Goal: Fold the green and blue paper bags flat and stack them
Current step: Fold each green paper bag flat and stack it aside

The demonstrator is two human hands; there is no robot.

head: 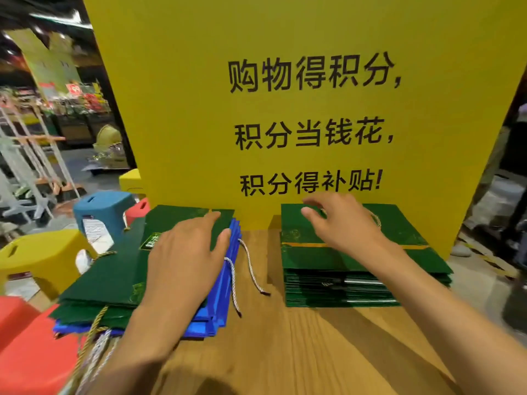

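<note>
Two piles of flat paper bags lie on the wooden table. The left pile has dark green bags on top of bright blue bags, with cord handles trailing off its right side and front. My left hand rests flat on the top green bag, fingers straight. The right pile holds several folded green bags stacked evenly. My right hand hovers over the far part of that pile with fingers spread and slightly bent; I cannot tell whether it touches the top bag.
A tall yellow sign board with black characters stands right behind both piles. Plastic stools stand left of the table: blue, yellow, red. Shop floor and shelving lie beyond on the left.
</note>
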